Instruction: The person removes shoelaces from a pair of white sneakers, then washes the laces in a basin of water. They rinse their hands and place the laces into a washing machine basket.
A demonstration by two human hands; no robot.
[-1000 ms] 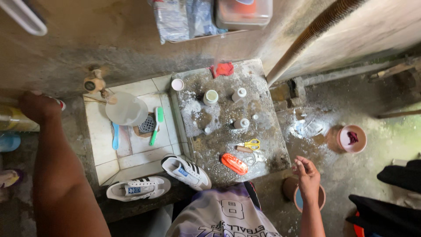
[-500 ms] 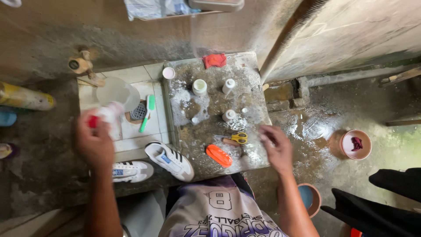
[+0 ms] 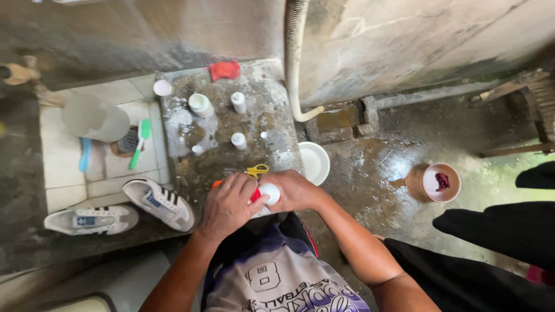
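Biggest thing in view is the rough concrete slab [image 3: 272,110] running from the top centre of the frame down to the middle, wet and speckled with white residue. Left of it sits a tiled wash area [image 3: 63,167] holding a clear plastic jug [image 3: 95,118] and a green brush [image 3: 139,144], with a pair of white sneakers [image 3: 159,202] along its lower edge.

Both hands meet at the slab's near edge, just below centre. The left hand [image 3: 228,205] and right hand [image 3: 295,190] are closed around a small white bottle with a red part [image 3: 267,193]. It sits sideways between them, the left thumb and fingertips pinching the red end while the right palm cups the white body, so only a sliver shows.

Risky bits, in my view: everything looks wet, so the bottle could slip out and land on the sneakers or the floor. If it's being twisted open, a sudden give could squirt the contents onto the shirt. The yellow-handled scissors [image 3: 257,170] lie touching-close above the knuckles, easy to knock. Small white containers [image 3: 238,102] stand further up.
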